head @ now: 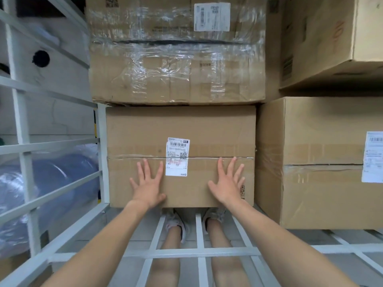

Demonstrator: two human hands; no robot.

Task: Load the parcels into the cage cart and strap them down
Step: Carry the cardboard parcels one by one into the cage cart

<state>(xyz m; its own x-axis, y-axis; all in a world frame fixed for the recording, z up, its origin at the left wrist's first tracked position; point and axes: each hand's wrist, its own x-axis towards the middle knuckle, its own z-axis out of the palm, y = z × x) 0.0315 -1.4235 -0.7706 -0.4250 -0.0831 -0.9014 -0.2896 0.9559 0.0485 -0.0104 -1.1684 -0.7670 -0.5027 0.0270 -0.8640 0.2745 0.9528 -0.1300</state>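
Head view shows our fingers spread wide and flat against the near face of the parcel [180, 129], gripping nothing: the left hand [147, 184] is just left of its white shipping label [177, 156], the right hand [227, 184] well to the label's right. Both palms sit below the taped seam. This parcel rests on the white bars of the cage cart [199, 252], its left edge against a white upright. A film-wrapped box [176, 50] sits on top, its edge overhanging. To the right, a larger box [319, 162] stands close beside. Nearer to us, the cart's barred floor lies open, our shoes [176, 222] visible beneath.
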